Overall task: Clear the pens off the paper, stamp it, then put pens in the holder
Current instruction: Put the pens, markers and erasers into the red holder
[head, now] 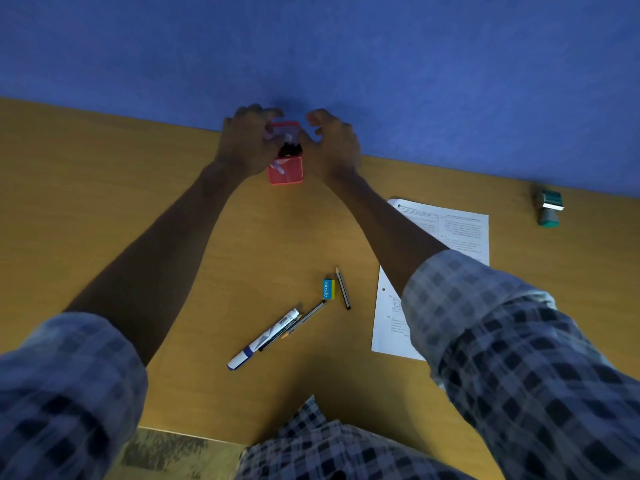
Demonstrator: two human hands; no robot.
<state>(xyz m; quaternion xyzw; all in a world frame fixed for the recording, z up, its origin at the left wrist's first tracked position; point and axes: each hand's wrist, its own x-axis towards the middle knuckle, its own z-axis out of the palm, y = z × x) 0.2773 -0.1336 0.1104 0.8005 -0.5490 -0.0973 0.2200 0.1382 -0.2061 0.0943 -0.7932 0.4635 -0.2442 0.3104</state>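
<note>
A red mesh pen holder stands at the far edge of the desk, against the blue wall, with pens inside it. My left hand wraps around its left side and rim. My right hand is at its right side, thumb touching it, fingers curled and apart. A white marker with a blue cap, a thin dark pen and a short pencil lie on the desk in front of me. The printed paper lies to the right, partly under my right forearm, with no pens visible on it. The teal stamp sits far right.
A blue and yellow eraser lies next to the pencil. The wooden desk ends at the blue wall. The desk's near edge is at the bottom, with floor visible at the lower left.
</note>
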